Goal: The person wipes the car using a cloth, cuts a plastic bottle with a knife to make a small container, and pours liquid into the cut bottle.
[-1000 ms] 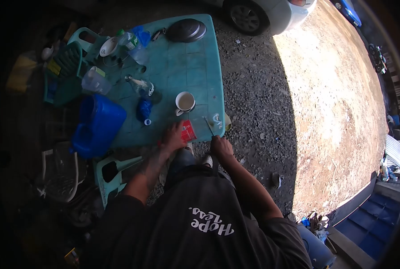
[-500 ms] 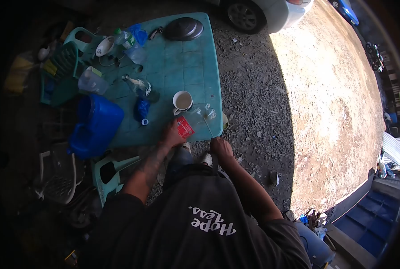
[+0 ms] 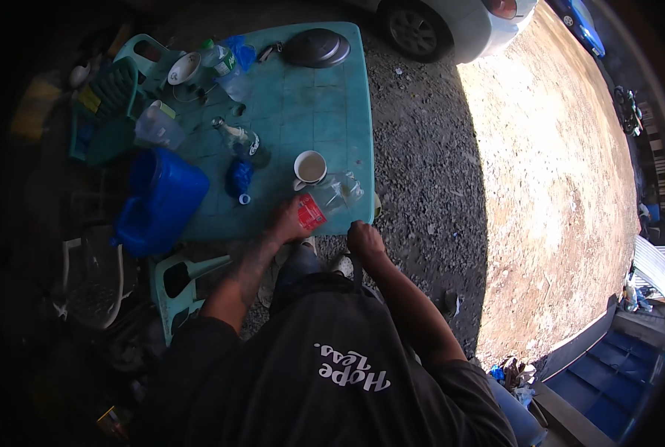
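At the table's near edge, my left hand is closed around the red-labelled end of a clear plastic bottle. The bottle lies tilted, its clear part pointing right and away from me. My right hand is a closed fist just off the table corner, below and apart from the bottle; what it grips is hidden. Touching or very near the bottle stands a white mug with pale liquid inside.
On the green table are a glass bottle, a dark blue bundle, a plastic jug, a bowl and a dark round cover. A blue jerrycan stands at the left edge. Gravel and a parked car lie beyond.
The thin pale stick that ran from my right hand to the bottle no longer shows. My right hand has shifted slightly up; my left hand keeps its hold on the bottle. The view has shifted a little.
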`<state>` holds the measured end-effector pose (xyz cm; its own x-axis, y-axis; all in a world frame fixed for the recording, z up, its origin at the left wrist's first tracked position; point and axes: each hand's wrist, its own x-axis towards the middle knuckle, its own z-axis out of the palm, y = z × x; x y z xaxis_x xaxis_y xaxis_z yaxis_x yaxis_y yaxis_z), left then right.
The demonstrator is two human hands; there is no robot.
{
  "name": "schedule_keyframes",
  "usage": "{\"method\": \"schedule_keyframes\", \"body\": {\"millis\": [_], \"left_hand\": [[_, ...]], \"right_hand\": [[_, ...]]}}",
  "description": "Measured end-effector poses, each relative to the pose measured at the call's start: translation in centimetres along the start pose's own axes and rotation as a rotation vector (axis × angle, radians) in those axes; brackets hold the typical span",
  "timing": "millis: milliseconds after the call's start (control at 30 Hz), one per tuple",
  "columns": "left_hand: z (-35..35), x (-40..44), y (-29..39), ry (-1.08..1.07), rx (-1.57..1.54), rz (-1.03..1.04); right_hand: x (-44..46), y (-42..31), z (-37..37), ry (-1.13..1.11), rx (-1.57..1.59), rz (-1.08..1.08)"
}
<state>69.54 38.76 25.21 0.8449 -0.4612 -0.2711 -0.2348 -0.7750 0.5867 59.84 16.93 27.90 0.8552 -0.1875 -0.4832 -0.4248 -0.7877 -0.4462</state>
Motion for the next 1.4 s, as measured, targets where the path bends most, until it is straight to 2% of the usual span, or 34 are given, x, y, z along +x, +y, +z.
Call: {"method": "schedule_keyframes", "body": {"millis": [233, 333, 400, 433, 467, 533, 633, 700, 767, 1000, 1067, 1100, 1200, 1267, 1400], "left_hand": [[0.3, 0.2, -0.3, 0.041, 0.051, 0.021], [-0.1, 0.3, -0.2, -0.018, 0.073, -0.041], [0.5, 1.0, -1.6, 0.065, -0.087, 0.108], [0.7, 0.9, -1.9, 0.068, -0.091, 0.105], [0.8, 0.9, -2.2, -0.007, -0.152, 0.092], [0.5, 0.7, -1.9, -0.083, -0.208, 0.082], [0.1, -0.9, 0.5, 0.016, -0.118, 0.165], [1.3, -1.9, 1.1, 0.257, 0.166, 0.174], [1.5, -2.2, 1.2, 0.244, 0.182, 0.164], [2.4, -0.5, -1.0, 0.155, 0.063, 0.130], [2.3, 0.0, -1.5, 0.135, 0.042, 0.130], [2.4, 0.1, -1.8, 0.116, 0.024, 0.130], [2.0, 0.4, -1.6, 0.110, 0.006, 0.127], [2.1, 0.7, -1.8, 0.106, 0.006, 0.126], [2.2, 1.0, -2.3, 0.098, 0.011, 0.144]], "right_hand": [[2.9, -0.6, -0.6, -0.022, -0.061, -0.109], [2.6, -0.7, -1.2, -0.030, -0.064, -0.101], [2.3, -0.1, -1.2, -0.049, -0.062, -0.087], [2.1, 0.3, -0.9, -0.037, -0.064, -0.146], [2.0, 0.6, -0.7, -0.020, -0.065, -0.206], [0.7, 0.3, -1.5, -0.005, -0.017, -0.154], [-0.2, 0.7, -1.0, 0.052, 0.072, -0.097], [0.1, 1.3, -0.1, 0.098, 0.110, -0.104], [-0.3, 0.9, -0.5, 0.092, 0.111, 0.012], [-3.1, 0.5, -3.6, -0.027, 0.047, 0.010], [-3.2, 0.9, -3.8, -0.051, -0.019, -0.127], [-3.1, 1.0, -3.5, -0.052, -0.020, -0.126], [-1.9, 1.8, -1.1, -0.045, -0.053, -0.118], [-1.5, 1.9, 0.2, 0.093, 0.105, -0.027], [0.3, 2.7, 1.6, 0.096, 0.056, -0.085]]}}
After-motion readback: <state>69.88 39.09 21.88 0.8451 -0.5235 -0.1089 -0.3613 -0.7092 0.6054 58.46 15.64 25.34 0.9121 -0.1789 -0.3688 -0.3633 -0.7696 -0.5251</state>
